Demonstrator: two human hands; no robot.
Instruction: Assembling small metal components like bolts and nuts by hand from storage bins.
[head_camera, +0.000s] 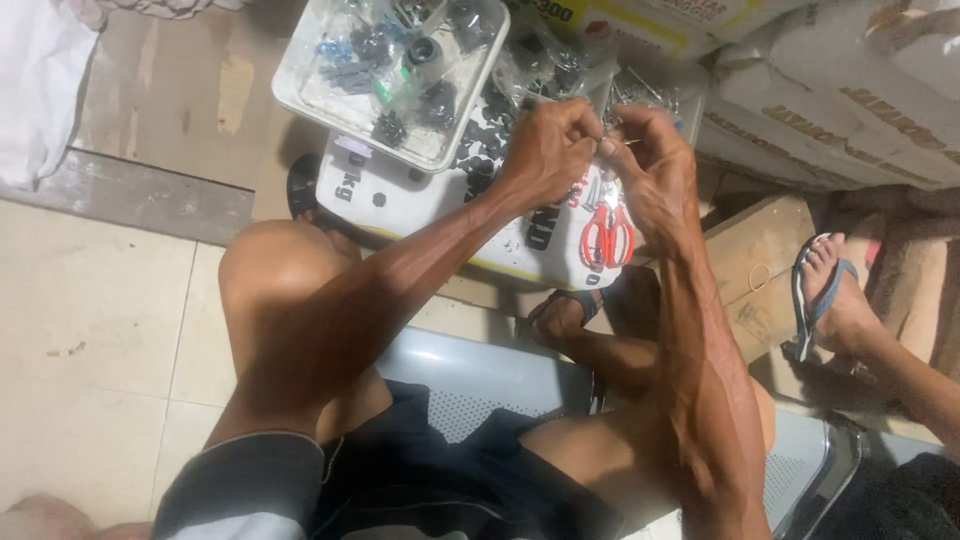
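Note:
My left hand (548, 148) and my right hand (652, 165) meet over a white sack (420, 200) used as a work surface. Both pinch a tiny part with thin wire ends (606, 143) between their fingertips; the part itself is too small to make out. Red-handled scissors (607, 236) lie on the sack just below my right hand. Small black parts (482, 150) are scattered on the sack under my left hand.
A clear plastic tray (388, 70) of bagged small parts rests on the sack's far side. Cardboard boxes (830, 90) stack at the right. Another person's sandalled foot (828, 290) rests beside a wooden box (760, 265). I sit on a perforated metal bench (470, 385).

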